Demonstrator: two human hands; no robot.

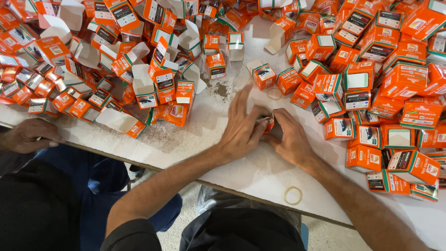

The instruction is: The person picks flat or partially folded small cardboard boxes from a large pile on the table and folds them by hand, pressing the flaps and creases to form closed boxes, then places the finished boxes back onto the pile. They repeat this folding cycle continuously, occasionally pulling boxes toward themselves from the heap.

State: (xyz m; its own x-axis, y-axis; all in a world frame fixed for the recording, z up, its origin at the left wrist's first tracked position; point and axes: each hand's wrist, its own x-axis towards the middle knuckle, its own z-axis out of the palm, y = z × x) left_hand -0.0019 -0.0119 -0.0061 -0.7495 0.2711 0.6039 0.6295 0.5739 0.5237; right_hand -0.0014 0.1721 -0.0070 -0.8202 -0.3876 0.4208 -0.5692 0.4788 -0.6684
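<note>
At the far left, another person's hand (29, 135) rests on the table (204, 135) edge, near a heap of open boxes (107, 56) with their flaps up, some still flat. We judge these as the work left to do.

In the middle, our left hand (241, 125) lies over a small orange box (268, 124), fingers spread long and the thumb pressed to its side. Our right hand (291, 139) meets it from the other side, fingers curled close around the same box, so both grips are narrow and hold it between them, down on the table. A rubber band (274, 94) lies just beyond the hands; another band (292, 195) sits near the table's near edge.

To the right, closed boxes (385, 93) pile up, which we take as the finished share. The two heaps look about equal, so the job seems roughly midway.
</note>
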